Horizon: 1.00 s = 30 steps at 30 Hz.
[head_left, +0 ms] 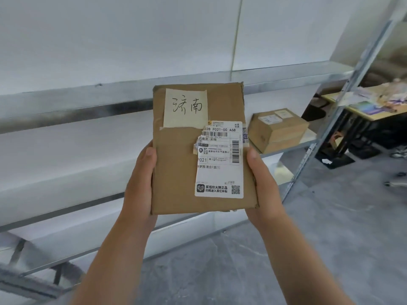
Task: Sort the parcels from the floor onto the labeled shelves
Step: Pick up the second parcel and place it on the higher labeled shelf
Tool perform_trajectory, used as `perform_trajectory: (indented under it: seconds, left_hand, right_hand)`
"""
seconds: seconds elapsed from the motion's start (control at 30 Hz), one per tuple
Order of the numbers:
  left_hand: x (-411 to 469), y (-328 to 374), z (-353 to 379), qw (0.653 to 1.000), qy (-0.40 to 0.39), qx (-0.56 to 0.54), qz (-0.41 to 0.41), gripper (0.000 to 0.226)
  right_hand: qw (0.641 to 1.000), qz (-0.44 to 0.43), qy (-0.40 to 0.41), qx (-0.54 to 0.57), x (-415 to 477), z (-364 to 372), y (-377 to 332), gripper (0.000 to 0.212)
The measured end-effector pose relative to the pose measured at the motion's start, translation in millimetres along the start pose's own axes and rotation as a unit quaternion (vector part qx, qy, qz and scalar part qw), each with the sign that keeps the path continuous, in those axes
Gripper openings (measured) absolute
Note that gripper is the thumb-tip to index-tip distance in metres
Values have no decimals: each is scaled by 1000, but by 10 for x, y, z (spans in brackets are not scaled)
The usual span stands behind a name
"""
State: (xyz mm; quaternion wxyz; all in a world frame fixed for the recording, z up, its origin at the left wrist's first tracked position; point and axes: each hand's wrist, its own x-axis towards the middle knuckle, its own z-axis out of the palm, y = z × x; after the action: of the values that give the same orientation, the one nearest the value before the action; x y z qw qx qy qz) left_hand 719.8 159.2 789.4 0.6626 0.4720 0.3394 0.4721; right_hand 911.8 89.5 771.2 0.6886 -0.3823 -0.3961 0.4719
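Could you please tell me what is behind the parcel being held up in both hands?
Behind the parcel run the metal shelf rails, with a second cardboard box on the shelf at the right. The fingers of the left hand and right hand are hidden behind it.

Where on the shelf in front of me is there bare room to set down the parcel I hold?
The shelf, as far as it shows, is bare along its left stretch, from the stacked boxes leftward past the parcel to the picture's edge. It is crowded only at the right end, where the boxes sit beside the upright post.
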Motion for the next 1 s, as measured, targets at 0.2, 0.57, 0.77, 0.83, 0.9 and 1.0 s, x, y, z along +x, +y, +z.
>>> perform_trajectory:
  seconds: [0.2,0.57,0.77,0.83,0.9,1.0]
  left_hand:
    - [184,-319,1056,999,-44,5,-12,70]
    - [805,-782,2293,993,-112,13,-29,66]
    - [1210,-982,2787,994,-110,1,-25,68]
    - [1351,-1035,2930,994,-107,0,-19,68]
    - [1503,-1084,3075,994,-111,5,-8,63]
    - [1717,-1202,3257,994,-112,15,-6,59]
  right_hand:
    - [998,0,63,-6,-99,-980,-441,59]
    - [987,-29,153,-31,105,-2179,-943,57]
    - [989,-35,135,-52,491,-2723,-1087,55]
    - [990,-42,125,-39,634,-2888,-1145,55]
    - [992,-49,117,-25,759,-3046,-1193,55]
    - [992,-44,115,-15,925,-3265,-1238,56]
